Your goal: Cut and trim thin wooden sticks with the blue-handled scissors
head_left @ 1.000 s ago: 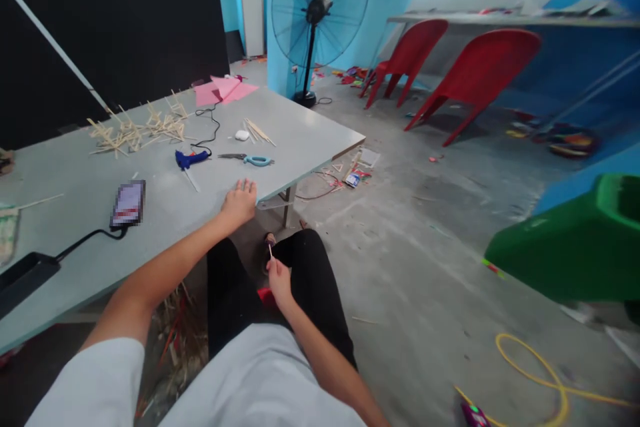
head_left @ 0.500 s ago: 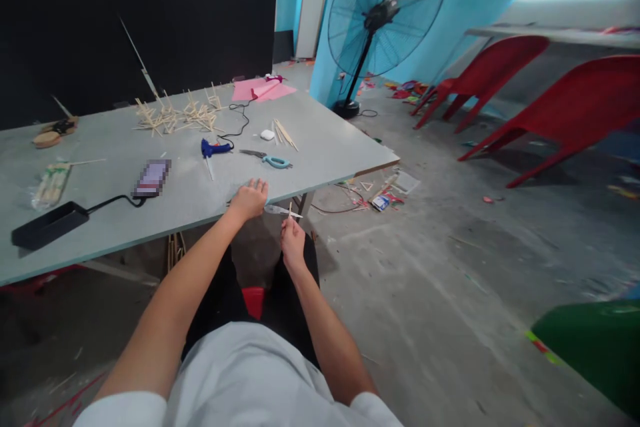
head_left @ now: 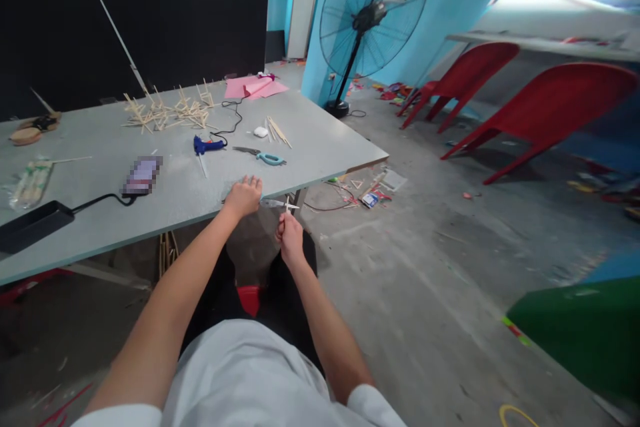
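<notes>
My left hand (head_left: 243, 196) is pressed down at the table's front edge, over a tool whose handle it mostly hides. From under it a pointed metal blade (head_left: 273, 203) sticks out to the right past the edge. My right hand (head_left: 290, 237) is closed on a short thin wooden stick (head_left: 287, 202), held upright against the blade near its tip. Beyond my left hand lie scissors with light blue handles (head_left: 270, 159) and a blue glue gun (head_left: 207, 145) with its cord.
Stick frames (head_left: 170, 113) stand at the back of the grey table (head_left: 320, 140), near pink paper (head_left: 255, 87). Loose sticks (head_left: 279, 132), a white case (head_left: 261, 132), a phone (head_left: 143, 175) and a black tray (head_left: 37, 223) lie around. A fan (head_left: 370, 17) and red chairs (head_left: 540, 107) stand beyond.
The view has shifted slightly to the right. Both hands keep nearly the same places, with the stick still at the blade.
</notes>
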`<state>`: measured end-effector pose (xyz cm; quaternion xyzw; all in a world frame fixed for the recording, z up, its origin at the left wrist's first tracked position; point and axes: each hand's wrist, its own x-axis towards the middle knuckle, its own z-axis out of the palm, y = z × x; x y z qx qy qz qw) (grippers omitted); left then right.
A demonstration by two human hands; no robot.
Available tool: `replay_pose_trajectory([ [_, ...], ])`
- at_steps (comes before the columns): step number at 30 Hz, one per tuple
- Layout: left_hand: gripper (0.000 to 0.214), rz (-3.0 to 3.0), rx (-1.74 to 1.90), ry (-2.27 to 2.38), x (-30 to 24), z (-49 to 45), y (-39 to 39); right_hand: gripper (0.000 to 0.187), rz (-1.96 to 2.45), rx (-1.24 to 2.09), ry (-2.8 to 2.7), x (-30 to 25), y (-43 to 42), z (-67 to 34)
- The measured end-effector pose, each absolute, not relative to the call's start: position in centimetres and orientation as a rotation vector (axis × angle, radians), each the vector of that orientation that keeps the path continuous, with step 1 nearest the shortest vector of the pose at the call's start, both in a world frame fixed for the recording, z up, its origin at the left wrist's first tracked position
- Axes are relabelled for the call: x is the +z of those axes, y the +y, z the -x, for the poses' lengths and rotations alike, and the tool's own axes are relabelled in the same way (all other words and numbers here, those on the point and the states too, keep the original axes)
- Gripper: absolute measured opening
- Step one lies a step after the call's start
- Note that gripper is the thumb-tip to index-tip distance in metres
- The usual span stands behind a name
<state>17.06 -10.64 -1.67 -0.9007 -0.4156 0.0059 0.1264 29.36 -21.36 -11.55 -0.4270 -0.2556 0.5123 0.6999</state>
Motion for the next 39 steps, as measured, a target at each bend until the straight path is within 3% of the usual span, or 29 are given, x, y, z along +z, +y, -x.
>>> replay_pose_trajectory([
  [5,0.063,2.621,0.026,-1.202,-2.0,-17.4,-10.4,0.049,0.979,1.178,-0.605,-11.5,-19.9,-29.7],
  [9,0.057,2.633,0.045,-1.196,-2.1,-17.9,-10.3,0.051,1.04,1.105,-0.561,-15.3,-22.3,-28.9],
  [16,0.068,2.628,0.013,-1.238,-1.8,-17.5,-10.5,0.063,1.157,1.249,-0.584,-21.4,-29.4,-22.8],
  [26,0.064,2.629,-0.017,-1.24,-2.1,-17.4,-10.5,0.051,0.967,1.132,-0.612,-10.9,-19.9,-28.3],
  [33,0.054,2.642,-0.027,-1.211,-2.2,-17.8,-10.8,0.053,1.048,1.07,-0.632,-13.3,-21.4,-27.8],
  [39,0.056,2.615,-0.057,-1.274,-1.8,-17.5,-10.8,0.059,1.224,1.086,-0.71,-17.7,-28.2,-21.9],
])
